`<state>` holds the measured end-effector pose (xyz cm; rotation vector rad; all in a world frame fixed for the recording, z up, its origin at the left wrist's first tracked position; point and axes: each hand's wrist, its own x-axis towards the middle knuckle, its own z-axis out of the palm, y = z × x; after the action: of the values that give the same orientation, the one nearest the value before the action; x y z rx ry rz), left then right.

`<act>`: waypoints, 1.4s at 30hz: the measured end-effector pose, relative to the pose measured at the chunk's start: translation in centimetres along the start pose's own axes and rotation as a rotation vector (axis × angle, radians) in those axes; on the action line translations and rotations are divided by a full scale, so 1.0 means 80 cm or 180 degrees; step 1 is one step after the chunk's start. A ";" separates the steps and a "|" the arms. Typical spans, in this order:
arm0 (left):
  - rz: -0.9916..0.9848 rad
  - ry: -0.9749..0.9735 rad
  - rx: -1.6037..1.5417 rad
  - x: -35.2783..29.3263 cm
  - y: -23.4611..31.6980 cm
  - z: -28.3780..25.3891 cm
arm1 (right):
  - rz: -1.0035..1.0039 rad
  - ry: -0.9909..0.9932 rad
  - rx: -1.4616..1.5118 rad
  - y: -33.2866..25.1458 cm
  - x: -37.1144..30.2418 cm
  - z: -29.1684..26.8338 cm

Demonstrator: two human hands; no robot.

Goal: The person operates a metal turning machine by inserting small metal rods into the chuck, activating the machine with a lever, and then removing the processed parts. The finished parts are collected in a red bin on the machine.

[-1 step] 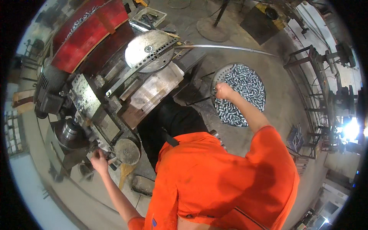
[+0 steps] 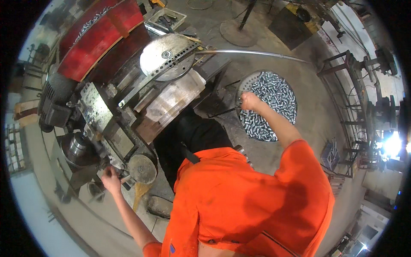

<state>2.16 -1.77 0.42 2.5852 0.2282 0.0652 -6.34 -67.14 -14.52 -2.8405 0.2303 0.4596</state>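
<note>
Cylinders (image 2: 276,88) of shiny metal fill a round pan (image 2: 247,84) right of centre, the right hand (image 2: 251,102) at its rim, the left hand (image 2: 111,181) by a grimy disc (image 2: 142,169) lower left, fingers of both curled, any hold unclear.

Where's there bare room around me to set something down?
The floor looks bare between the round tray and the dark metal frame to the right. The pale board beside the large metal disc looks open. It's crowded in the tray, heaped with small metal pieces beside your right hand, and at the machine by your left hand.
</note>
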 end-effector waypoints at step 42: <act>0.0829 -0.1441 -0.1615 -0.066 0.224 -0.030 | -0.3481 0.1224 0.2835 -0.392 -0.065 -0.161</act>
<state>-0.60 -16.51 11.79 2.0400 -0.2622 -0.3241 -1.40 -40.15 6.03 -1.7521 -0.8071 -0.3528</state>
